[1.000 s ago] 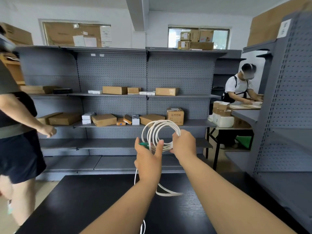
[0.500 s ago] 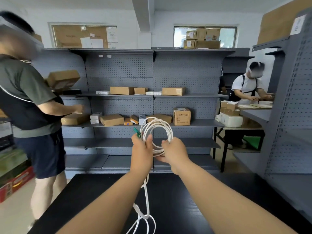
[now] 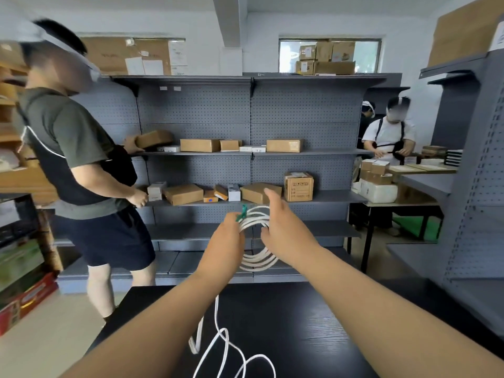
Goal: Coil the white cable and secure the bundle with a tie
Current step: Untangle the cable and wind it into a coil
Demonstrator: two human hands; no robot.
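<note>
Coiling; slack (image 3: 217,312) on table (image 3: 300,323).
Left hand (image 3: 227,241) pinches coil (image 3: 257,261); right hand (image 3: 283,227) spread open. Match next loop's size, no twist.

A stockroom — grey pegboard shelving (image 3: 251,124) holding cardboard boxes (image 3: 298,186).

A black counter (image 3: 300,323) lies before grey pegboard shelving (image 3: 251,118) — brown cardboard boxes (image 3: 200,145) sit on its two middle shelves, a printed carton (image 3: 298,186) upright among them. At left a person in a green shirt (image 3: 68,137) holds one box (image 3: 154,138) at the upper shelf; another person in white (image 3: 390,135) stands far right.
</note>
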